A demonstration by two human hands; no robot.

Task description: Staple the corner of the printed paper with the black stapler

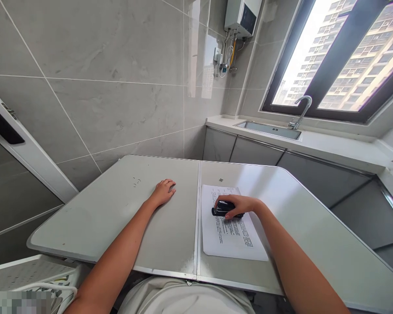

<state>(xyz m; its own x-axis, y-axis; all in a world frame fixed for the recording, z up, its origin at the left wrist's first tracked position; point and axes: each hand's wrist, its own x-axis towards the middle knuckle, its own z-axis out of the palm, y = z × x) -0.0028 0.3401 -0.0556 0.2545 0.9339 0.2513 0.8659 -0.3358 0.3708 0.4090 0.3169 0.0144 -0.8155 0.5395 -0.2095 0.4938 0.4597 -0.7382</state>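
Observation:
On the right half of the table, my right hand [239,204] is closed around a black stapler [223,208]. The stapler lies across printed sheets of paper [229,244], whose text runs sideways to me; how many sheets there are I cannot tell. My left hand [163,192] rests palm down on the left half of the table, holding nothing, with its fingers loosely laid on the surface. Several small dark bits that look like loose staples [136,182] are scattered to its left. Just beyond the paper's far edge sits a small grey piece [221,179], perhaps a short staple strip.
The white folding table [170,257] has a metal-edged seam down its middle. A white perforated basket [16,272] stands below its left edge. Behind on the right run a counter with a sink [271,129] and tap [303,111]. A tiled wall [118,109] stands at the back.

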